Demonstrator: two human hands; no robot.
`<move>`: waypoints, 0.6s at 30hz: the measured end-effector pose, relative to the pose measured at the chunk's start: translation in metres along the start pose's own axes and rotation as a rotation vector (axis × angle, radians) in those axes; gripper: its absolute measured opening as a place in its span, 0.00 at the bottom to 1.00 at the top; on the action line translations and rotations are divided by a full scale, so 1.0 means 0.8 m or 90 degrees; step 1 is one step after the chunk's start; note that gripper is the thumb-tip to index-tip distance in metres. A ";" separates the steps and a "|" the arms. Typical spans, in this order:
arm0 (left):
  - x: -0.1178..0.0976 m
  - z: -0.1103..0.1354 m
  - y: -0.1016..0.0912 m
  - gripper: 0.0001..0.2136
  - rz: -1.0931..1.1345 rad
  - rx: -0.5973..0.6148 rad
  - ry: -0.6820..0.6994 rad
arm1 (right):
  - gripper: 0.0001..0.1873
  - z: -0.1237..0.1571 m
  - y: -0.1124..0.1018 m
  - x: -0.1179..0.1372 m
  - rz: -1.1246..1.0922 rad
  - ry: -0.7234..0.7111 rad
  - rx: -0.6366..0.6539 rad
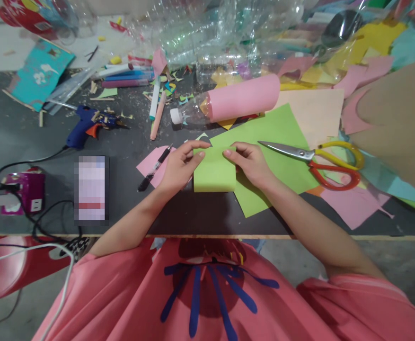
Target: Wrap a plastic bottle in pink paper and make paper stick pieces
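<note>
My left hand [179, 165] and right hand [252, 163] pinch the bent green paper [215, 171] at its far corners, thumbs on top, over the desk [122, 189] between the pen [155, 168] and the scissors [308, 155]. To bend it well, I should keep both corners level and the far edges matched (the near end curves softly, seemingly uncreased), pressing lightly and evenly with each thumb

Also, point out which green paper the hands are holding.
The small curled piece between the left hand and right hand; the bigger green sheet lies flat, partly under the scissors.
</note>
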State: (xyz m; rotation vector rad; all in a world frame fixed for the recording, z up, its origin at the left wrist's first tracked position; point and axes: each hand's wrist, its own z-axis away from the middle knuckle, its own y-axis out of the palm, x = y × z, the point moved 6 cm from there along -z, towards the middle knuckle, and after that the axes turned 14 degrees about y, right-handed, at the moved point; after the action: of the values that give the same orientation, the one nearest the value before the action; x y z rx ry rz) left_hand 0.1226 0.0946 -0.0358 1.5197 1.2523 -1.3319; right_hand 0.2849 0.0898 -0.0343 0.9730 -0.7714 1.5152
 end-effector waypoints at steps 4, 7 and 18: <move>0.000 0.000 0.000 0.10 0.003 -0.001 -0.004 | 0.30 0.001 0.001 0.001 0.009 -0.004 0.004; 0.003 0.000 0.000 0.10 0.003 0.008 -0.024 | 0.29 0.003 0.002 0.002 0.035 -0.017 0.005; -0.014 -0.002 0.007 0.06 -0.080 0.128 0.021 | 0.17 0.005 0.009 0.006 0.193 -0.088 0.074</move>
State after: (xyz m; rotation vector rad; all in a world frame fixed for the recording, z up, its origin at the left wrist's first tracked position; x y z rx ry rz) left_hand 0.1286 0.0924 -0.0247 1.6277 1.2835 -1.5598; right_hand 0.2779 0.0869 -0.0281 1.0929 -0.9718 1.7833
